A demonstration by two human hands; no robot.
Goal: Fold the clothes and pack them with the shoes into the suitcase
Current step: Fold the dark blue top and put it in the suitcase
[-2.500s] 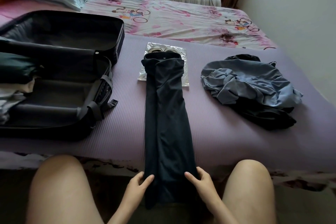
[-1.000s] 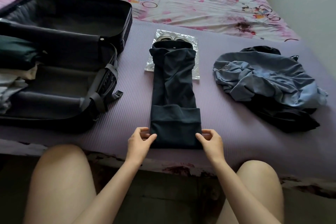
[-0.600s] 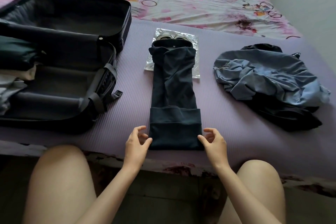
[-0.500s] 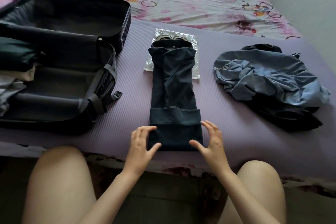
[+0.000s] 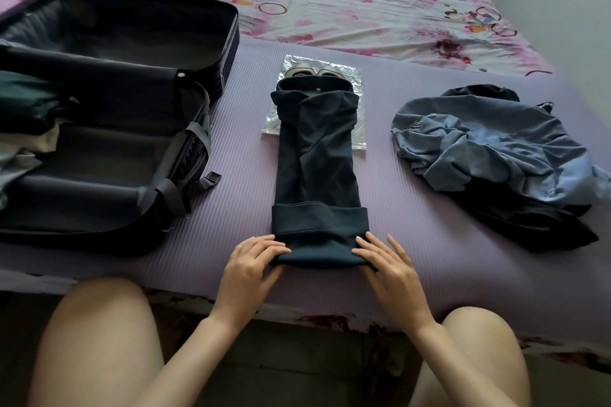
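Garment (image 5: 317, 155), dark and folded into a long strip, lies down the middle of the mat (image 5: 413, 225), its near end turned up into a thick band. Left hand (image 5: 249, 266) grips the band's near-left corner, fingers over the top and thumb at the edge. Right hand (image 5: 388, 269) is flat and spread, fingers straight, pressing the near-right corner. The far end covers part of a plastic bag (image 5: 358, 82) with the shoes (image 5: 312, 72) on it. Suitcase (image 5: 99, 149) sits open on the left, packed clothes (image 5: 26, 102) at its left edge. Crumpled pile (image 5: 489, 142) waits well off to the right.
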